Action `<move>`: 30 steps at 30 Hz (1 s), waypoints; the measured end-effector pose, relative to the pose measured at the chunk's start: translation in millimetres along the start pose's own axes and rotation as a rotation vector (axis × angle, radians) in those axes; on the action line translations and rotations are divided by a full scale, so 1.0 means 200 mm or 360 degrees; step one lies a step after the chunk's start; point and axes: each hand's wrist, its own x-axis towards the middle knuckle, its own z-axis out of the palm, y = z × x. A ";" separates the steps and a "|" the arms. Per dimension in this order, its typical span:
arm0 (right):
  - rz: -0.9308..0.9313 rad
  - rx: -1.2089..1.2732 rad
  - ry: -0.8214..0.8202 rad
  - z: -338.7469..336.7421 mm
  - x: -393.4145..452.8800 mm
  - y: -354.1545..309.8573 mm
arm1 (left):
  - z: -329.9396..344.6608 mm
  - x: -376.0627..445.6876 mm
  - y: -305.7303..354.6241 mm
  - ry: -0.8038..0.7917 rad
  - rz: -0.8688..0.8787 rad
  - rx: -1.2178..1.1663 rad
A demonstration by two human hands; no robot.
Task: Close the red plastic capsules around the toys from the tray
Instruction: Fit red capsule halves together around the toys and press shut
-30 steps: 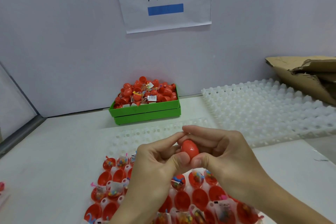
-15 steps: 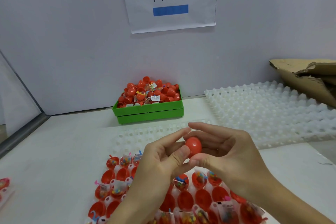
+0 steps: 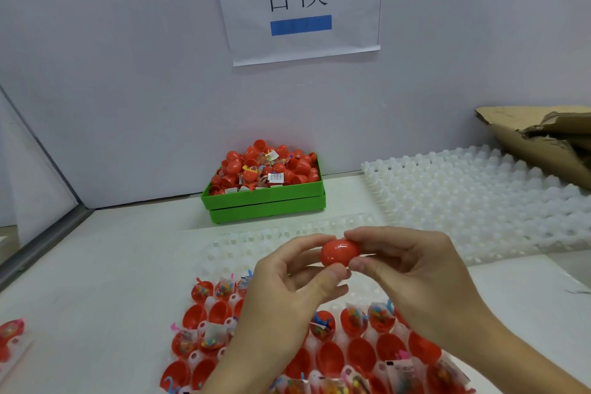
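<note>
Right now both hands pinch one red capsule point(image 3: 339, 253) in the air above the tray point(image 3: 224, 249): the left hand point(image 3: 287, 294) holds its left end between thumb and forefinger, and the right hand point(image 3: 412, 272) grips its right end the same way. It looks closed, though the seam is hidden by the fingertips, so I cannot tell if it has snapped all round.

The risk, as I judge it, is a half-seated join. If the halves are pressed off-axis, or a toy bag's edge is caught in the rim, the capsule could pop open. Being smooth and glossy, it may also slip from the pinch and roll away.

One capsule is in hand. On the tray below it sit many open halves point(image 3: 358, 358), some filled, too many and too hidden to count. Beyond the tray stands one green bin point(image 3: 265, 201), heaped.
</note>
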 end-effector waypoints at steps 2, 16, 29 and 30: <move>-0.0008 -0.0047 -0.0034 0.00 -0.01 0.00 | 0.00 0.00 0.00 0.0056 0.0079 0.0253; -0.0045 -0.0142 -0.0044 0.02 -0.02 0.00 | 0.02 -0.02 -0.01 0.0150 0.0410 0.0810; 0.0242 0.0134 -0.0066 0.03 -0.02 -0.05 | -0.03 -0.02 0.04 0.0039 0.0280 0.0662; 0.0268 0.0154 -0.0083 0.03 -0.02 -0.06 | -0.02 -0.02 0.05 0.0013 0.0289 0.0676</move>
